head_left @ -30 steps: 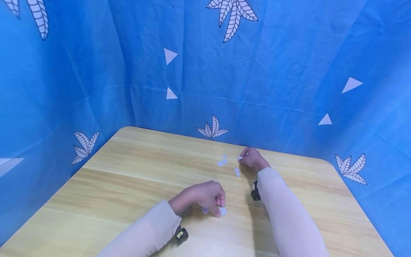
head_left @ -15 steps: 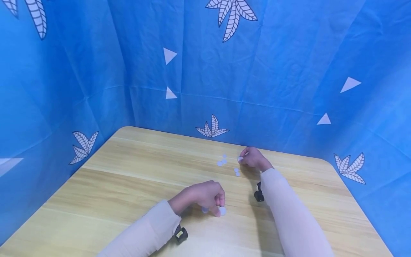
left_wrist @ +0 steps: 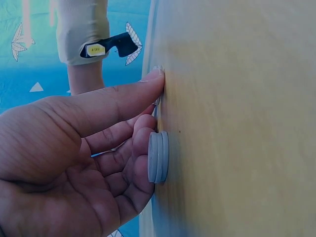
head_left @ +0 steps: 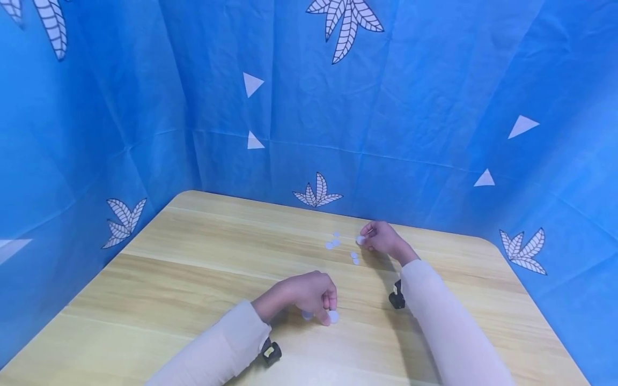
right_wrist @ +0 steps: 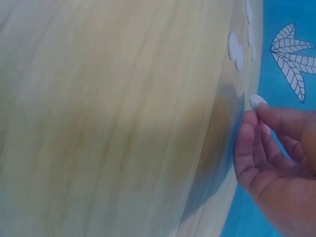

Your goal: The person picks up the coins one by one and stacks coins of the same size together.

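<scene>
In the head view my left hand (head_left: 311, 295) bends down to the table, thumb and index fingertips around the edge of a small round white disc (head_left: 333, 317). A short stack of grey-looking discs (left_wrist: 158, 157) stands beside its curled fingers in the left wrist view; in the head view that stack is mostly hidden by the hand. Farther off, near the table's back edge, my right hand (head_left: 383, 237) pinches another white disc (head_left: 360, 240) between thumb and fingers. In the right wrist view that disc (right_wrist: 256, 101) shows at the thumb tip, low over the table.
Two touching white discs (head_left: 354, 258) lie just in front of the right hand. Left of it, several more discs (head_left: 329, 245) form a small group. The wooden table (head_left: 193, 257) ends at a blue patterned curtain (head_left: 309, 107) behind and at the sides.
My right forearm has swung outward to the right, while its fingertips stay at nearly the same spot with the disc turned slightly flatter. The left hand stays put.
</scene>
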`<state>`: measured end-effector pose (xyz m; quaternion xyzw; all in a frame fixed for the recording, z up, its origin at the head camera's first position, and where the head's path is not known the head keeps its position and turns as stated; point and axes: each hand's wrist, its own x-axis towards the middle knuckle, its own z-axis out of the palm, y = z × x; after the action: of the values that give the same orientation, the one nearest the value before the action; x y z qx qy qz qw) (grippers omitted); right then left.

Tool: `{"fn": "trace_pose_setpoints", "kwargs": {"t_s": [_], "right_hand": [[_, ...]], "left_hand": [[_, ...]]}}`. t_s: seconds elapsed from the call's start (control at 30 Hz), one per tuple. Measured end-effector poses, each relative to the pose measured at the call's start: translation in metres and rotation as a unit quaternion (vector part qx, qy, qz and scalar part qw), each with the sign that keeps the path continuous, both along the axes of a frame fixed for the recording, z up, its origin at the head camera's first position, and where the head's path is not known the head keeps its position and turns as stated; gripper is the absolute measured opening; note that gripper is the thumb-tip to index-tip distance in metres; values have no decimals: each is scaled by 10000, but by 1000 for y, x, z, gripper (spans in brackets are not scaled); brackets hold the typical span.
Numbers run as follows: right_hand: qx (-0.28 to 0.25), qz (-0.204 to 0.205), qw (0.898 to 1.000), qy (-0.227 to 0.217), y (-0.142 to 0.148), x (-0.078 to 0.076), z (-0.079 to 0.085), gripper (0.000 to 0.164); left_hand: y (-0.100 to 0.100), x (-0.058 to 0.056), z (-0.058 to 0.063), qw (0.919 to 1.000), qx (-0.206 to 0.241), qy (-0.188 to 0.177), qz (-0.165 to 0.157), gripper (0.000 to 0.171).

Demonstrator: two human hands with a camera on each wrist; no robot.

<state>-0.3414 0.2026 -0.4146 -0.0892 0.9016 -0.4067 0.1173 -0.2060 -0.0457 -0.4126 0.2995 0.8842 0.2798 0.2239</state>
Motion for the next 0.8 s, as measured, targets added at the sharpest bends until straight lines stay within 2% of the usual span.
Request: {"fn": "trace_pose_setpoints", "kwargs": {"t_s": [0.23,0.5,0.8], "right_hand": [[-25,150,9998,92,6,6,-1,25],[66,450,9984,343,20,20,0,21],[450,664,9952,569,27,38,5,15]], "left_hand": [[0,0,-2,10000,36,-43,36,22],[1,2,0,9999,27,-112,78,22],[1,1,0,10000,-9,-60,76,22]]}}
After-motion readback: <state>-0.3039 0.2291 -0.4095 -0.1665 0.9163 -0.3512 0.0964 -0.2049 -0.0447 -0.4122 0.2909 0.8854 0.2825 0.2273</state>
